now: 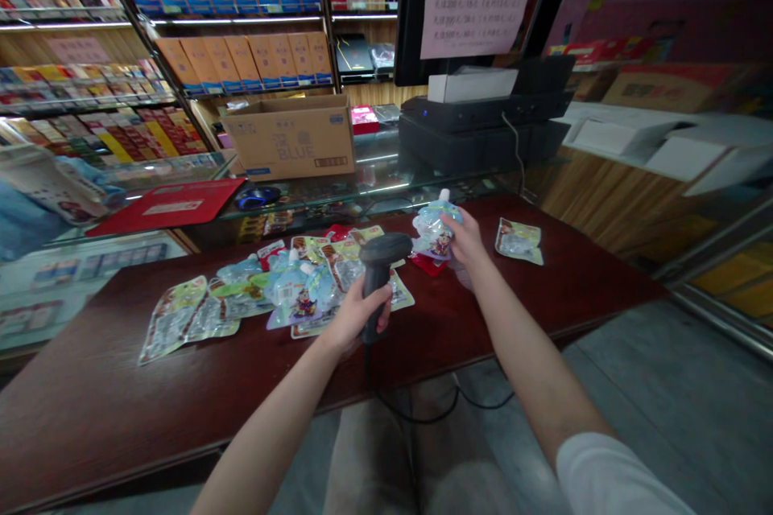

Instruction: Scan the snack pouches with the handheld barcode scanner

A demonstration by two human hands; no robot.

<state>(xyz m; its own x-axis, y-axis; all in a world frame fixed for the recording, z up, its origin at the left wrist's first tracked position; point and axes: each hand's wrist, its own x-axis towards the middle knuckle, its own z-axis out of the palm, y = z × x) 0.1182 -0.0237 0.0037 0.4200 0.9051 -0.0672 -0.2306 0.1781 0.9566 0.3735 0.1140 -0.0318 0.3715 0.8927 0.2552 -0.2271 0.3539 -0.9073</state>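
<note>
While our left hand (357, 310) was wrapped round a dark handheld scanner (375, 256), our right hand (465, 237) pinched a pale-blue spouted pouch (431, 229) by its right edge, between one and two o'clock of the scanner. We judged the pouch light, soft and probably slippery, best gripped along the edge or just below its white cap (445, 194). More pouches (290, 290) and clear-windowed packets (175, 318) lay heaped at nine o'clock; a lone packet (519, 241) lay at three. The dark-red tabletop (483, 318) looked smooth. Beyond, we noted a carton (295, 141) at eleven, a monitor (411, 16) just past twelve, and stocked shelves (235, 14).
</note>
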